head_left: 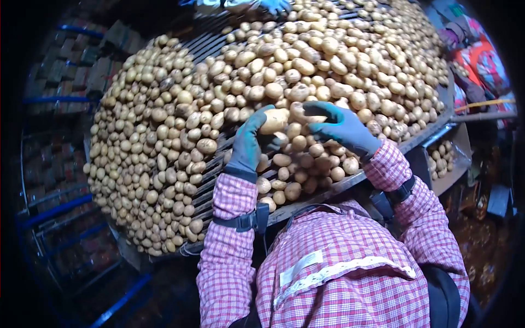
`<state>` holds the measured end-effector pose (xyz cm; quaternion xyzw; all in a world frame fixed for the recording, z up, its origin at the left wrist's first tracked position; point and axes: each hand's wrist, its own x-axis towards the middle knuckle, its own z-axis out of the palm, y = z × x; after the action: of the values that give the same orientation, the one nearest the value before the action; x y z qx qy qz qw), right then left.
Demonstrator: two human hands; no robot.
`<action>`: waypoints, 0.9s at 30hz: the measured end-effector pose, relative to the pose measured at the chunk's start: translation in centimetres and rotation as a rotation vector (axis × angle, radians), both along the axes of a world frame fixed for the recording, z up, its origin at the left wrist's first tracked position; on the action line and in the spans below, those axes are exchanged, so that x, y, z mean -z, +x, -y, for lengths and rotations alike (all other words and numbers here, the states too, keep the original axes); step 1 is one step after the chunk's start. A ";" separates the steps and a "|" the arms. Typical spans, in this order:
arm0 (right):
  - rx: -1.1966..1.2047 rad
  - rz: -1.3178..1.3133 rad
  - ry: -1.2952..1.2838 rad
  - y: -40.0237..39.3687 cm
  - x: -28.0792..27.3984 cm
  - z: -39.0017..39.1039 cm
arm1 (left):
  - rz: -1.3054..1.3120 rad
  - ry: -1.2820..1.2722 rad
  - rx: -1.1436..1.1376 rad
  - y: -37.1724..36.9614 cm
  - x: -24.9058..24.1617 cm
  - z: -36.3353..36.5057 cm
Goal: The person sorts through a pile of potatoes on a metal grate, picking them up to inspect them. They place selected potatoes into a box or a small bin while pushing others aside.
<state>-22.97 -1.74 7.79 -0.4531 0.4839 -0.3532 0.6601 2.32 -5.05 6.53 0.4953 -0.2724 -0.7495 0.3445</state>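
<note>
Both of my hands wear grey-green gloves and are over a slatted table heaped with potatoes (158, 115). My left hand (247, 143) is closed around a large pale potato (274, 121), held between its thumb and fingers. Close beside it, my right hand (343, 128) has its thumb and fingers around the end of a browner potato (298, 112). Below the hands lie more loose potatoes (298, 143), some of them slightly blurred. The palms of both gloves are mostly hidden.
Bare dark slats (210, 180) show left of my left arm. A metal rim (404, 146) edges the table near my body. A box with potatoes (441, 157) stands at the right. Another person's gloved hands (273, 5) are at the far side, and a person in bright clothing (486, 63) is at right.
</note>
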 end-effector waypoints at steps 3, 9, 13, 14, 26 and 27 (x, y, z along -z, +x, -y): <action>-0.038 -0.046 -0.244 0.9 0.1 -1.4 | 0.165 -0.081 0.222 -2.8 -1.4 -1.1; 0.199 0.409 0.149 -6.0 -0.4 -5.8 | 0.089 -0.072 0.499 -8.4 -3.0 -1.9; 0.419 0.784 0.171 -12.1 2.9 -11.1 | 0.160 -0.095 0.576 -11.5 -0.8 -2.0; 0.406 0.927 0.134 -13.5 3.1 -12.4 | 0.174 -0.095 0.595 -12.2 -0.1 -2.1; 1.264 0.749 0.179 -23.0 10.1 -29.9 | 0.247 0.040 0.622 -17.5 7.0 -0.1; 1.322 0.773 0.200 -24.2 11.1 -31.9 | 0.211 0.066 0.571 -17.3 7.5 -0.1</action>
<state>-47.18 30.14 -3.27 0.1476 0.4185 -0.7619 0.4718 -15.00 -5.00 -0.98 0.4845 -0.4105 -0.7690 0.0735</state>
